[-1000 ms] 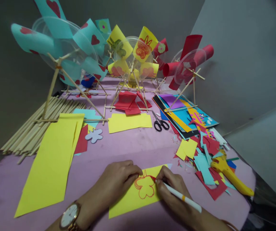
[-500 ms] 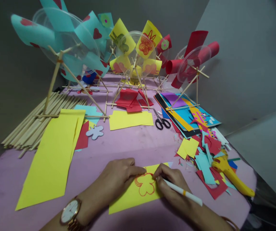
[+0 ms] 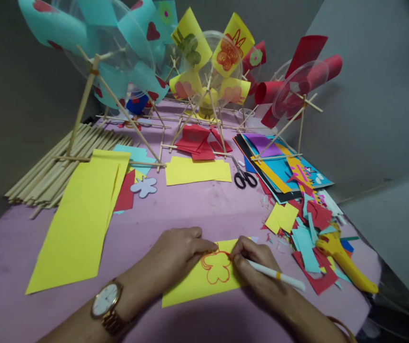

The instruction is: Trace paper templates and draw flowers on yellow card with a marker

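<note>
A sheet of yellow paper lies in front of me with a red butterfly-like outline on it. My right hand is closed around a white marker pen with an orange band. Its tip, mostly hidden by the fingers, is at the outline's upper right. My left hand rests on the paper's upper left part, index finger stretched out beside the drawing, holding nothing between its fingers. A watch is on the left wrist.
Paper pinwheels on stick stands, blue, yellow and red, line the back. Sticks and long yellow strips lie left. Scissors are ahead; paper scraps and a yellow glue gun lie right.
The view has tilted slightly, so the things at the back sit higher and further right. Both hands stay in nearly the same place on the paper, the pen still at the upper right wing.
</note>
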Action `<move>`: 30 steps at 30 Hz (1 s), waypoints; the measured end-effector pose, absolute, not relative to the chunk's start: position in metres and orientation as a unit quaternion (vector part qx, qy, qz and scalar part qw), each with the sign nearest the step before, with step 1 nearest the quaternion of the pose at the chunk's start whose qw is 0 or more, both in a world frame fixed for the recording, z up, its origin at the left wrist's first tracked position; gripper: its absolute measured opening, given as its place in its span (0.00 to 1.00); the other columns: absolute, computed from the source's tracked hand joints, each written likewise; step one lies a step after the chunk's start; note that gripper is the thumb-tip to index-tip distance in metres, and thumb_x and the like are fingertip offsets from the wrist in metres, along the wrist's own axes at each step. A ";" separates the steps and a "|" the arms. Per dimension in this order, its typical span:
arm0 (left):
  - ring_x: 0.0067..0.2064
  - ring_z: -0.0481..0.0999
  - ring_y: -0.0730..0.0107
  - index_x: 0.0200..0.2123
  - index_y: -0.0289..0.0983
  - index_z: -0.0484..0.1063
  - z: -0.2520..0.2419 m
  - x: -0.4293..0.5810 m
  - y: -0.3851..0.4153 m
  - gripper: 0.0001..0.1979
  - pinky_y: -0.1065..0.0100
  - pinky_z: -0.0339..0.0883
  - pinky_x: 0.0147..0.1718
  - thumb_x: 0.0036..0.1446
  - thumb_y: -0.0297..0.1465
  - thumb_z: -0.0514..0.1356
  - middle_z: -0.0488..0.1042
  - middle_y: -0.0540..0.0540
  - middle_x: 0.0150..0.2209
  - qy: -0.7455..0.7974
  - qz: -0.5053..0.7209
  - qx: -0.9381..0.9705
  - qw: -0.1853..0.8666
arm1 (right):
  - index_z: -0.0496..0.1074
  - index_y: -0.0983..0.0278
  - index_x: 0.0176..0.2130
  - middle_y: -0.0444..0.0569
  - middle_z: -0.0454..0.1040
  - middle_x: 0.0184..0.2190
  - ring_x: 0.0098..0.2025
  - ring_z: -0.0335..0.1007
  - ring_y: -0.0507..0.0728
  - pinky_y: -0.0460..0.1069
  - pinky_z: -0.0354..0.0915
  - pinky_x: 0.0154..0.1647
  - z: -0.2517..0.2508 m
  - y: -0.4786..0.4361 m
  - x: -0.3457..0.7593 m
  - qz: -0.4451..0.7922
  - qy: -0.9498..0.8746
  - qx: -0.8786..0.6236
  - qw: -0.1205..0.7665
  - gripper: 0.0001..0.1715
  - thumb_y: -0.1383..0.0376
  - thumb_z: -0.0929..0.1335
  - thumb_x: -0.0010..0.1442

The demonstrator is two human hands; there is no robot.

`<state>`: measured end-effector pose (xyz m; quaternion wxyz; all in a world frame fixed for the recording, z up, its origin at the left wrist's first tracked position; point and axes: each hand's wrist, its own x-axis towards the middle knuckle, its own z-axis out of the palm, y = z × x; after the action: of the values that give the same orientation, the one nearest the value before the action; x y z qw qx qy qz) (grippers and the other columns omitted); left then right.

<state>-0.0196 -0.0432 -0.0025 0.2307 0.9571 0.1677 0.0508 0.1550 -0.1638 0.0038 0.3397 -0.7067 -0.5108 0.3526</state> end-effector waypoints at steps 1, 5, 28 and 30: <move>0.28 0.67 0.73 0.44 0.49 0.74 -0.003 -0.020 -0.043 0.13 0.72 0.49 0.25 0.63 0.28 0.53 0.66 0.52 0.27 0.167 0.052 0.957 0.230 | 0.61 0.61 0.24 0.40 0.60 0.16 0.20 0.55 0.52 0.46 0.51 0.21 0.003 -0.164 0.155 0.352 -0.512 -0.706 0.341 0.07 0.65 0.58 0.50; 0.28 0.67 0.73 0.44 0.49 0.74 -0.001 -0.020 -0.044 0.13 0.72 0.49 0.24 0.63 0.28 0.53 0.66 0.52 0.26 0.167 0.055 0.957 0.231 | 0.60 0.61 0.23 0.40 0.61 0.17 0.20 0.56 0.52 0.46 0.51 0.21 0.003 -0.164 0.155 0.351 -0.509 -0.707 0.343 0.06 0.66 0.58 0.50; 0.28 0.67 0.73 0.45 0.50 0.74 -0.001 -0.020 -0.044 0.13 0.72 0.50 0.25 0.63 0.28 0.54 0.67 0.52 0.27 0.170 0.064 0.955 0.235 | 0.60 0.61 0.23 0.39 0.58 0.16 0.19 0.54 0.51 0.45 0.49 0.20 0.001 -0.167 0.156 0.350 -0.519 -0.695 0.354 0.06 0.68 0.58 0.49; 0.28 0.68 0.73 0.45 0.49 0.74 -0.001 -0.020 -0.044 0.13 0.72 0.50 0.25 0.63 0.28 0.54 0.67 0.52 0.27 0.169 0.062 0.955 0.235 | 0.60 0.61 0.23 0.39 0.59 0.16 0.19 0.54 0.50 0.45 0.49 0.20 0.001 -0.167 0.156 0.350 -0.519 -0.694 0.358 0.05 0.68 0.58 0.49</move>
<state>-0.0196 -0.0439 -0.0007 0.2351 0.9551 0.1693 0.0624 0.1561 -0.1673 0.0010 0.3576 -0.6935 -0.5186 0.3495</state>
